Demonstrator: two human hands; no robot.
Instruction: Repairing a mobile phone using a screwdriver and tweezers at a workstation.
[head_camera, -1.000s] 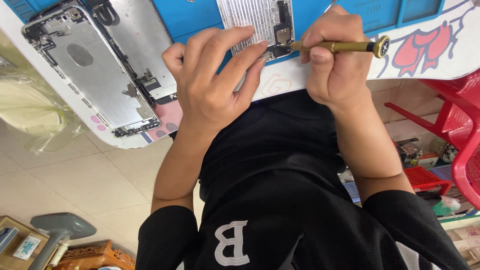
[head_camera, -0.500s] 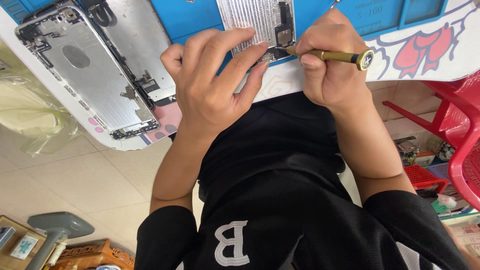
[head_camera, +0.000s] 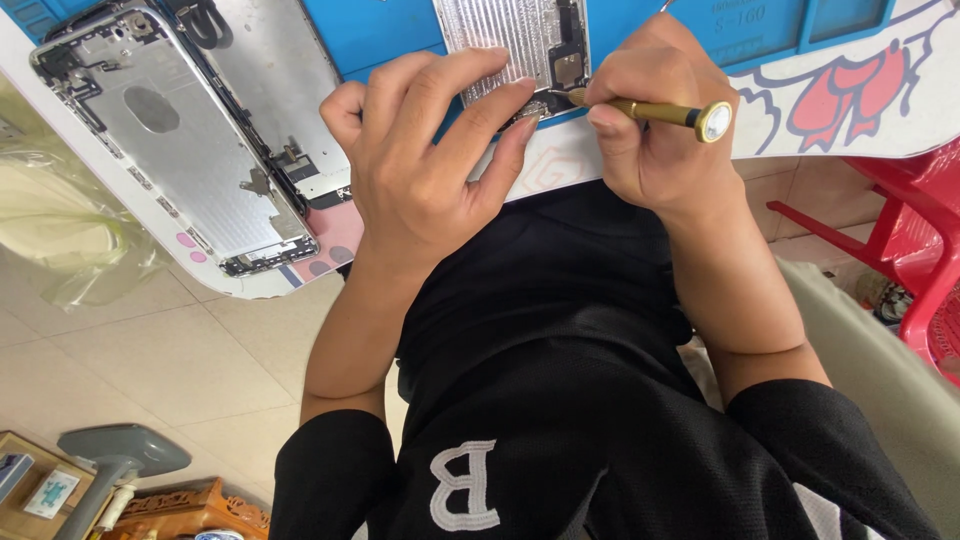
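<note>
My left hand (head_camera: 425, 165) lies over the near edge of a ribbed silver phone panel (head_camera: 510, 40) on the blue work mat (head_camera: 385, 30), fingertips pressing its lower edge. My right hand (head_camera: 655, 125) grips a gold screwdriver (head_camera: 650, 110), its tip against the panel's lower right corner by a small dark part. The screwdriver's round end cap points right. An opened phone housing (head_camera: 165, 130) lies apart at the left on the white table.
The white table edge (head_camera: 250, 290) curves at the left, with red flower print (head_camera: 850, 85) at the right. A red plastic chair (head_camera: 915, 250) stands right. Below lie a tiled floor, a clear plastic bag (head_camera: 60, 230), a grey stand (head_camera: 115, 455) and a wooden box (head_camera: 190, 510).
The screwdriver has tilted and shortened in view, its end cap swinging closer to my right hand. My left hand stays on the panel.
</note>
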